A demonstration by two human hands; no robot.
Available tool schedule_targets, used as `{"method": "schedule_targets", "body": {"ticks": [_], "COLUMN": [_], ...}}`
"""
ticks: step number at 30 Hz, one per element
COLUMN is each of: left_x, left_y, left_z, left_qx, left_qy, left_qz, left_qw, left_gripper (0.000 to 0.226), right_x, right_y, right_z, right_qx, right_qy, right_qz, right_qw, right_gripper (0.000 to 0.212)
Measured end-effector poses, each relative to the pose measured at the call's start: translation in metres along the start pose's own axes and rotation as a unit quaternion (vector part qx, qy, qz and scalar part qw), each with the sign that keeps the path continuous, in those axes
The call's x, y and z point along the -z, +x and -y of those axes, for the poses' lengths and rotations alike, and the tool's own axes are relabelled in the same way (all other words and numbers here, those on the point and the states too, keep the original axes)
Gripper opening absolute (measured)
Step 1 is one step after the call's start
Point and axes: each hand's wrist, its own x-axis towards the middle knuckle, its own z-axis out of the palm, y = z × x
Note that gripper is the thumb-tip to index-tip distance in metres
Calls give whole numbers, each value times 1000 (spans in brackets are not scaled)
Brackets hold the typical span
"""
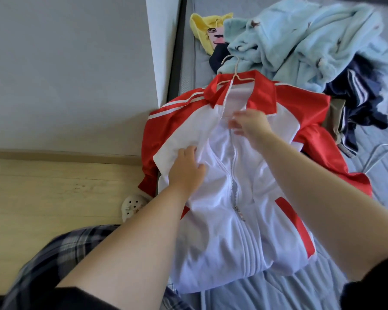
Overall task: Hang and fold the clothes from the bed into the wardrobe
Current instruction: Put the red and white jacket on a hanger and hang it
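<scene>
A red and white zip jacket (222,231) lies front up on the grey bed (289,294), with a beige hanger (235,73) inside its collar, hook pointing to the far end. My left hand (186,168) presses on the white chest panel left of the zip, fingers bunching the cloth. My right hand (250,123) pinches the zip near the top of the closed part. The zip is closed from the hem up to the chest.
A pile of clothes lies beyond the jacket: a light blue fleece (300,41), a yellow garment (207,30), dark navy striped clothes (358,99). A wire hanger (381,157) lies on the bed at right. A grey wall and wood floor (54,193) are at left.
</scene>
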Motion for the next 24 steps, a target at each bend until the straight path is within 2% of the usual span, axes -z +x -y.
{"method": "schedule_targets", "body": {"ticks": [1, 3, 6, 8, 9, 11, 12, 14, 17, 19, 22, 24], "left_x": [0, 2, 7, 13, 16, 20, 21, 21, 18, 16, 13, 13], "left_y": [-1, -6, -10, -12, -13, -15, -18, -24, -36, -42, -51, -56], "left_z": [-2, -4, -4, -3, -2, -2, -3, -5, -12, -16, -21, -23], "left_qx": [-11, 3, 63, 74, 75, 71, 63, 32, -32, -62, -86, -85], "left_qy": [19, 18, -32, -23, -12, 21, 42, 85, 110, 116, 123, 119], "left_qz": [12, 8, 2, 21, 29, 42, 48, 61, 114, 150, 192, 211], "left_qw": [1000, 1000, 997, 997, 997, 996, 996, 994, 987, 980, 970, 967], "left_gripper": [41, 38, 27, 20, 17, 15, 14, 10, 7, 15, 31, 37], "right_x": [-5, -14, -20, -22, -21, -17, -12, -1, 23, 40, 55, 59], "right_y": [-11, -28, -39, -43, -45, -51, -57, -67, -81, -90, -107, -115], "right_z": [-14, -39, -59, -62, -63, -69, -75, -89, -103, -106, -108, -108], "right_qx": [-45, -113, -121, -81, -47, 12, 29, 32, 8, 6, -12, -19], "right_qy": [-6, -19, -82, -85, -87, -104, -119, -150, -157, -172, -272, -336], "right_qz": [31, 78, 118, 83, 39, -54, -77, -76, -34, 35, 175, 227], "right_qw": [999, 990, 982, 990, 994, 993, 989, 985, 987, 985, 946, 914], "right_gripper": [12, 20, 15, 12, 7, 14, 15, 9, 13, 25, 41, 44]}}
